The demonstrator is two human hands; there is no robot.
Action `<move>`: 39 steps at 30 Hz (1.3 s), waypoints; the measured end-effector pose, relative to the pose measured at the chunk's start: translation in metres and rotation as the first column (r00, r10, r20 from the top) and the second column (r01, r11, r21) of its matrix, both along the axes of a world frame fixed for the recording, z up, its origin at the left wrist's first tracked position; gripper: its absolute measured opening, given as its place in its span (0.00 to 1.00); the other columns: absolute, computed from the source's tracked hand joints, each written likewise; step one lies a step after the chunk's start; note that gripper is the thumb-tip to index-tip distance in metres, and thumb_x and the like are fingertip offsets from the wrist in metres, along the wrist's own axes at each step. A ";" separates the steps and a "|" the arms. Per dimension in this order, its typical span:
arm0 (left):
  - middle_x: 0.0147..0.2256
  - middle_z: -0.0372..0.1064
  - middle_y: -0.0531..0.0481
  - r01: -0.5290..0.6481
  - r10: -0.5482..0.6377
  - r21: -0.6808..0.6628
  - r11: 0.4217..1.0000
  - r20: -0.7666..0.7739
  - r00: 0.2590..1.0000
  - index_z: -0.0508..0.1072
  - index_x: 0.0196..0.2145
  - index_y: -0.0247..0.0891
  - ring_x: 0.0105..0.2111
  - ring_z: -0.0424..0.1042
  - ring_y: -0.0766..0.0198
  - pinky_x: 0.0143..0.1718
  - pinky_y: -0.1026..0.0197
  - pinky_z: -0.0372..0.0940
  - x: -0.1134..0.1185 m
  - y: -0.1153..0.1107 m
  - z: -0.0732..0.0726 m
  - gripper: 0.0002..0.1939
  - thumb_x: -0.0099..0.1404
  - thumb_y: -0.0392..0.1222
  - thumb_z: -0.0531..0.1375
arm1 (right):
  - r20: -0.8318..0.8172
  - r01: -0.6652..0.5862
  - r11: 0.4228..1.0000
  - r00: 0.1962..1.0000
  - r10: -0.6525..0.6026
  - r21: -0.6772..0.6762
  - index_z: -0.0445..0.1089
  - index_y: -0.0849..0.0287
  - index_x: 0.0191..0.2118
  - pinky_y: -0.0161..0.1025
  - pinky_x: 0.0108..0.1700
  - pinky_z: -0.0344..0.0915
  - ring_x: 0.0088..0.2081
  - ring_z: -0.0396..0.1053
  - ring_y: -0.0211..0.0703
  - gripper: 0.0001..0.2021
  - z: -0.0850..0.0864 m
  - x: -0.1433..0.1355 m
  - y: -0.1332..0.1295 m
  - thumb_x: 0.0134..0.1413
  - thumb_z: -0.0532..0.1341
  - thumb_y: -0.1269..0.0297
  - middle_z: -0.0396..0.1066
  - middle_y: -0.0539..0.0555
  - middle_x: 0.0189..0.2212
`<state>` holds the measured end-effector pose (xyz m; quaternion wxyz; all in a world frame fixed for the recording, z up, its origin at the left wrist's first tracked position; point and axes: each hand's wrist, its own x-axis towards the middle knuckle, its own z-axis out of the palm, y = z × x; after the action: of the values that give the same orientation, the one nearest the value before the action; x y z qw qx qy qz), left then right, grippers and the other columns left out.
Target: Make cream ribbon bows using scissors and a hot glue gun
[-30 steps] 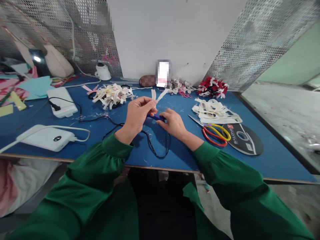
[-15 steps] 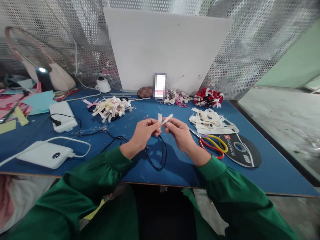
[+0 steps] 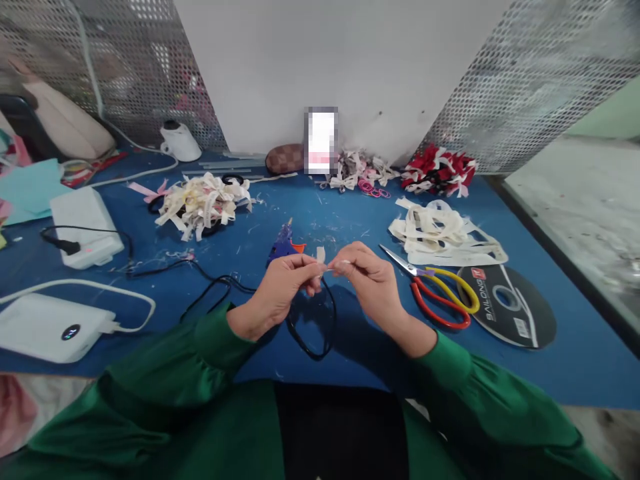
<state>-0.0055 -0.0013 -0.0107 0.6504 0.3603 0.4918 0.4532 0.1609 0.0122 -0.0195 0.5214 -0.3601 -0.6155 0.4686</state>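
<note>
1 pale ribbon (image 3: 321,254) is pinched between fingertips by the left hand (image 3: 289,288) and the right hand (image 3: 371,283).

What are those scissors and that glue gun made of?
Scissors: blades look like polished steel, from their silvery shine; glossy handles, probably plastic. Glue gun: blue body and orange trigger seem moulded plastic, from their bright colour; the brassy tip suggests metal.

Glossy green cloth sleeves (image 3: 505,393) at the bottom; smooth bare-metal scissor blades (image 3: 399,259) right of centre; rough perforated metal-looking mesh (image 3: 480,100) upper right; matt blue tabletop (image 3: 350,220) mid-frame.
</note>
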 end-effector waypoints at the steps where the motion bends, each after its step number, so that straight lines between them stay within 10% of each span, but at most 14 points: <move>1: 0.18 0.68 0.54 0.008 -0.008 0.003 1.000 -0.020 1.000 0.75 0.22 0.36 0.18 0.65 0.72 0.20 0.68 0.60 -0.001 0.000 -0.001 0.11 0.53 0.43 0.70 | 0.049 -0.010 0.999 0.999 0.008 0.047 0.78 0.53 0.30 0.40 0.41 0.66 0.36 0.71 0.41 0.07 0.000 0.000 0.000 0.58 0.65 0.67 0.73 0.51 0.30; 14: 0.19 0.69 0.55 0.100 -0.008 0.224 0.970 -0.376 0.927 0.75 0.24 0.37 0.17 0.66 0.71 0.20 0.67 0.61 0.002 -0.007 -0.001 0.04 0.56 0.38 0.64 | 0.578 -0.072 0.886 0.782 -0.236 0.458 0.75 0.51 0.37 0.44 0.40 0.67 0.40 0.74 0.45 0.10 0.001 0.004 -0.005 0.65 0.56 0.67 0.77 0.56 0.45; 39: 0.26 0.77 0.54 0.268 0.246 0.483 0.834 -0.760 0.602 0.78 0.30 0.38 0.26 0.73 0.66 0.30 0.64 0.62 -0.001 -0.009 -0.006 0.04 0.59 0.37 0.62 | 0.547 -0.017 0.967 0.827 -0.129 0.253 0.66 0.56 0.37 0.37 0.36 0.65 0.32 0.71 0.39 0.03 -0.006 0.002 -0.003 0.64 0.56 0.68 0.73 0.51 0.31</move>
<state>-0.0062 -0.0105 -0.0165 0.2306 0.6982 0.5737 0.3608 0.1630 0.0095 -0.0253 0.3730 -0.4315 -0.7834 0.2468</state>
